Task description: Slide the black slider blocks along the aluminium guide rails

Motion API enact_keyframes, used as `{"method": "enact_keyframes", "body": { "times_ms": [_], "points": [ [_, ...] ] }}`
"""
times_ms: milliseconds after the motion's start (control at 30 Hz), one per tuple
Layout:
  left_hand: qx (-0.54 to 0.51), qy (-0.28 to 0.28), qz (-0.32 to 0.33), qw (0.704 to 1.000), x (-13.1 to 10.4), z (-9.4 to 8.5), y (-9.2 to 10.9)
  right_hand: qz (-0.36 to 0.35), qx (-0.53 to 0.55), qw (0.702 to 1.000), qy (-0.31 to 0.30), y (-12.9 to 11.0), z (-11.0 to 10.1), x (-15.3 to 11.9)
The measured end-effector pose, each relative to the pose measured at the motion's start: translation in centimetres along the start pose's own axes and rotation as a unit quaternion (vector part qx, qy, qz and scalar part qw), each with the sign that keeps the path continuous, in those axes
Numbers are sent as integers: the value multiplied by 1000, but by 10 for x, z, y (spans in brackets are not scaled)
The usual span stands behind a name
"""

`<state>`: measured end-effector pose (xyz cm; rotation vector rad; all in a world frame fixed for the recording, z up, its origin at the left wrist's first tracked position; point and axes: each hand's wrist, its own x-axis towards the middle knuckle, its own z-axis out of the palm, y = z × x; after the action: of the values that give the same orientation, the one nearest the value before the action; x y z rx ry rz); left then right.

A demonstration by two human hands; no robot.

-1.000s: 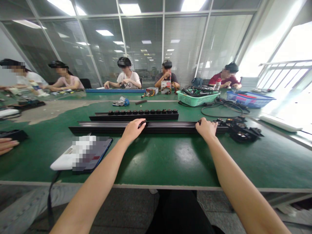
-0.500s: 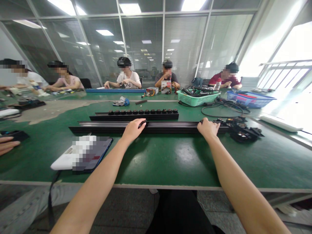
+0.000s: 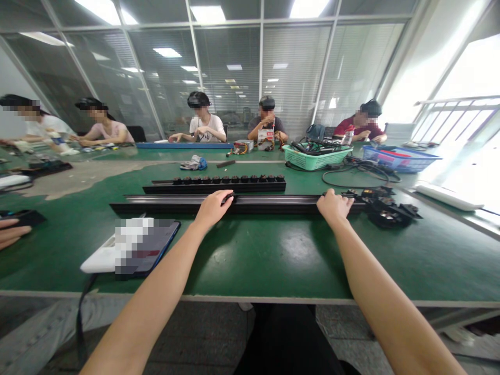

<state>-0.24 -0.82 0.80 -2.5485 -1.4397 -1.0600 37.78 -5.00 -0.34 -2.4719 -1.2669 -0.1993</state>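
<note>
A long black metal rail (image 3: 273, 208) with an open channel lies crosswise on the table before me. At its middle my left hand (image 3: 211, 209) is closed, thumb and fingers round a small black part (image 3: 229, 197) at the channel. My right hand (image 3: 334, 205) is closed over the rail toward its right end, fingers curled across the top; a dark bit shows beside it, and what lies under the palm is hidden. Behind runs a shorter black rail (image 3: 214, 188) carrying a row of round black modules (image 3: 236, 179). Loose black parts (image 3: 392, 213) lie in a heap past my right hand.
On the green table (image 3: 273, 260), a phone (image 3: 166, 245) and a white device (image 3: 101, 255) lie at left. Farther back are a blue-grey glove (image 3: 193, 163), a green basket (image 3: 318, 158), a blue basket (image 3: 402, 159) and cables (image 3: 359, 174). Several people sit opposite; another person's hand (image 3: 13, 234) is at far left.
</note>
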Motion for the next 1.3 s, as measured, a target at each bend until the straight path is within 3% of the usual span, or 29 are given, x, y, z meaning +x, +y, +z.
{"method": "enact_keyframes", "body": {
  "times_ms": [1300],
  "points": [
    [-2,-1,-2,1000,-1,-1,1,39,44,998,7,9,1,5]
  ]
}}
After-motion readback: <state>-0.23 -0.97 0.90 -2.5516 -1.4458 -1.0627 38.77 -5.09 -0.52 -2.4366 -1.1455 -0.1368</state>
